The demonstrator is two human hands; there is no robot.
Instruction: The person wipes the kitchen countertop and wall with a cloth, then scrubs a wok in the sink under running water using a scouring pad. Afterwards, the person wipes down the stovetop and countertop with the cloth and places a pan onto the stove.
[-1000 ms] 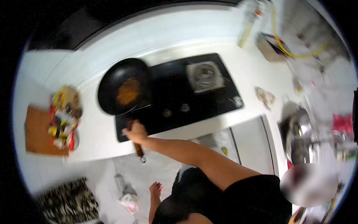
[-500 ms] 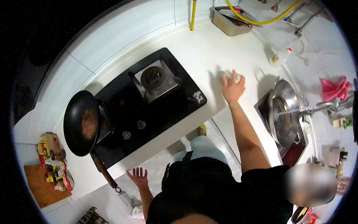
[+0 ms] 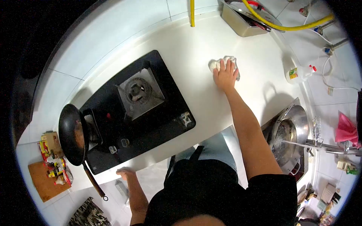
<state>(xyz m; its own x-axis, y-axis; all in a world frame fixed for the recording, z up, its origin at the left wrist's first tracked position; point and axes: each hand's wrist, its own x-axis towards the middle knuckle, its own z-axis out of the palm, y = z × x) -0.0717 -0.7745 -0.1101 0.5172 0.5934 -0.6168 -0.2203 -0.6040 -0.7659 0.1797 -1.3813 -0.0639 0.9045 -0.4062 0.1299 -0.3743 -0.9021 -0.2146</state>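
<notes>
My right hand (image 3: pixel 225 75) presses down on a crumpled whitish cloth (image 3: pixel 215 66) on the white countertop (image 3: pixel 188 67), right of the stove. Its fingers lie over the cloth and bunch it up. At the counter's front edge, by the stove's front left part, is my left hand (image 3: pixel 127 173). The fingers are curled against that edge and partly hidden. The black gas stove (image 3: pixel 169 101) lies between the two hands. On its left burner sits a black frying pan (image 3: pixel 69 135), its wooden handle (image 3: pixel 94 182) jutting past the counter near my left hand.
At the right a metal wok (image 3: pixel 288 132) sits in the sink under a faucet (image 3: pixel 328 147). A plastic bottle (image 3: pixel 299 74) stands by the wall. A metal bin (image 3: pixel 241 22) and a yellow hose (image 3: pixel 286 27) are at the back. Seasoning packs (image 3: pixel 56 165) crowd the left end.
My right hand has moved with the cloth toward the back and left across the counter. My left hand, spread before, now rests curled at the front edge. The view has shifted.
</notes>
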